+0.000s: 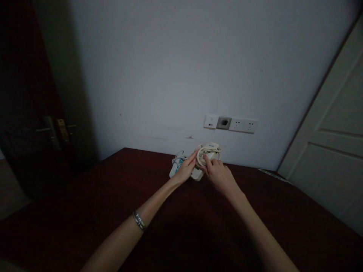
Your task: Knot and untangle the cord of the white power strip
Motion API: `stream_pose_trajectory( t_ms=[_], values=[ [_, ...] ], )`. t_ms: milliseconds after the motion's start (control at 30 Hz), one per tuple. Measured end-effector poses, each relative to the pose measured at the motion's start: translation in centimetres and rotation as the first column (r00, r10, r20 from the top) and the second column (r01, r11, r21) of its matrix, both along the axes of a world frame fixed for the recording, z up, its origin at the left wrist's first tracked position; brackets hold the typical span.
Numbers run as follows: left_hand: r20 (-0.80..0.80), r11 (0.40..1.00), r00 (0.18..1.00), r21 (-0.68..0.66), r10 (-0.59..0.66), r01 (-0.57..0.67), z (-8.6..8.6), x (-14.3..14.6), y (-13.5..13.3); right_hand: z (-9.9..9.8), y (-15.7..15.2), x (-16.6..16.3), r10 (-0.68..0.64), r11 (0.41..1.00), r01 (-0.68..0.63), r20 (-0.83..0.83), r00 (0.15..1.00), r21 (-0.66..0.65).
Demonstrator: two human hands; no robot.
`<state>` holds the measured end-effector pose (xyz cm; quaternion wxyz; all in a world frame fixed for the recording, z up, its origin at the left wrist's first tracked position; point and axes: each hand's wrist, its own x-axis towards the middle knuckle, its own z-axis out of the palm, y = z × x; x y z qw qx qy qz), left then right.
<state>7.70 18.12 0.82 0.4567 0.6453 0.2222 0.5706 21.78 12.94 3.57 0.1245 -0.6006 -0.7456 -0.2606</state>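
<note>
A cream power strip (pixel 209 153) with its cable coiled on top lies at the far edge of a dark red-brown table (pixel 85 204). My left hand (pixel 185 170) reaches to its left side, fingers curled against the coil, a metal bracelet on the wrist. My right hand (pixel 217 173) rests on the strip's near side, fingers pinched on the cable loops. A second white strip with a blue label (pixel 176 164) lies just left of the hands, partly hidden by my left hand.
A row of wall sockets (pixel 231 124) sits on the pale wall above the table. A dark wooden door with a brass handle (pixel 58 130) stands at the left. A white panelled door (pixel 334 143) is at the right.
</note>
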Motion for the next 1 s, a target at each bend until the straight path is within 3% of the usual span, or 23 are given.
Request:
stream_pose_trajectory(
  t_ms=[167,333,633,800,1000],
  values=[
    [0.262,0.969,0.962,-0.21,-0.074,0.132,0.0,0.8,-0.6,0.0,0.6,0.7,0.125,0.983,-0.109,-0.108,0.986,0.146],
    [0.307,0.918,0.95,-0.359,-0.054,0.169,1.1,1.1,-1.6,-0.4,1.0,0.6,0.234,0.946,-0.2,-0.111,0.966,0.254],
    [0.376,0.961,0.926,-0.241,-0.034,0.133,0.2,1.4,-0.5,-1.3,1.1,0.0,0.245,0.889,-0.205,-0.047,0.968,0.41],
    [0.377,0.962,0.926,-0.264,0.032,0.074,0.1,1.5,-0.8,-1.7,1.3,-0.1,0.246,0.883,-0.184,-0.094,0.965,0.431],
    [0.373,0.959,0.924,-0.282,0.083,0.028,0.0,1.6,-1.4,-1.5,1.4,0.1,0.339,0.846,-0.285,-0.042,0.94,0.451]
  ],
)
